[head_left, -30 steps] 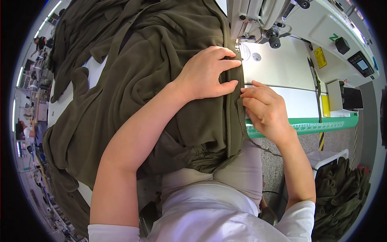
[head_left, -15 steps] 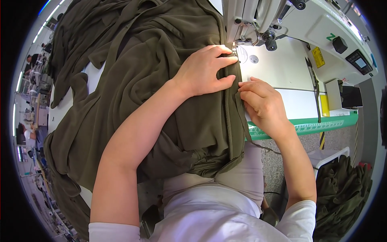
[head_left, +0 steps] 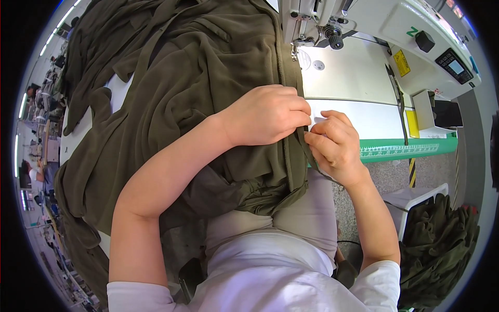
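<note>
A large dark olive garment (head_left: 187, 119) spreads in folds over the table and down onto my lap. Its stitched edge runs under the presser foot (head_left: 294, 53) of a white sewing machine (head_left: 395, 26). My left hand (head_left: 267, 115) lies across that edge, below the foot, with its fingers curled and closed on the fabric. Close beside it, my right hand (head_left: 335, 148) pinches a narrow olive fabric strip (head_left: 313, 158) along the same edge. The fingertips of the two hands nearly meet, and what lies between them is partly hidden.
A green ruler strip (head_left: 405, 148) borders the table front. Loose fabric strips (head_left: 400, 104) lie near an open white box (head_left: 431, 112) at the right. Below stands a white bin (head_left: 416, 195) heaped with olive cloth (head_left: 442, 249). Other people work at the far left.
My left hand has moved down the edge, away from the presser foot, and its spread fingers have closed. The right hand stays near the edge, still pinching. The view has shifted slightly.
</note>
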`<act>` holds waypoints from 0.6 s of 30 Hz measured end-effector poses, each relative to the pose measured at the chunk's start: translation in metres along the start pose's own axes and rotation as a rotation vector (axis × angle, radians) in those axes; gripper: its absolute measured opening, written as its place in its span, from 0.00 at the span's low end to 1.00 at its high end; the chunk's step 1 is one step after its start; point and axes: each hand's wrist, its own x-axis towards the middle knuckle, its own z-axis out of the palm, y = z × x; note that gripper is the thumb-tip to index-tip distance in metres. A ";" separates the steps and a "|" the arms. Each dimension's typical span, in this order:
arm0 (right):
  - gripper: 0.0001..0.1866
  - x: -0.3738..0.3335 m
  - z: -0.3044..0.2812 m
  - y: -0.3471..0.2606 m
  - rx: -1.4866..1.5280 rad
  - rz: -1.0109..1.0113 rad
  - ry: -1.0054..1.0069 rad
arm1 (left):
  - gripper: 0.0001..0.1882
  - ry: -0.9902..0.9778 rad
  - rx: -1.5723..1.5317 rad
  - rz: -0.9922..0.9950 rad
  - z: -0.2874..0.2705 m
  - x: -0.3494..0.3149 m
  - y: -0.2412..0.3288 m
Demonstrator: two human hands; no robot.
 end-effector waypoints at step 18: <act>0.08 0.004 -0.005 -0.002 0.021 -0.015 -0.054 | 0.11 0.158 -0.292 -0.060 -0.011 -0.010 0.062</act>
